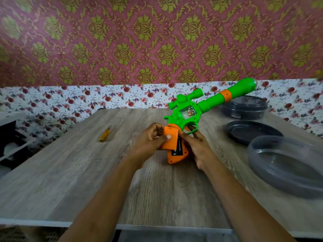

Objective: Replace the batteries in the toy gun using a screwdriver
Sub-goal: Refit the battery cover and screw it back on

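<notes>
Pinching cover against gun, left hand curled

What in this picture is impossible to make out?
Head view:
- Print on the black battery in the green toy gun: too small, partly covered by the orange plastic cover that the left hand holds.
- Tip of the yellow screwdriver: blurred, too small.
- The clear grey plastic bowl: cut off by the right edge.
- Inside of the dark round tub: hidden by its own wall.
</notes>
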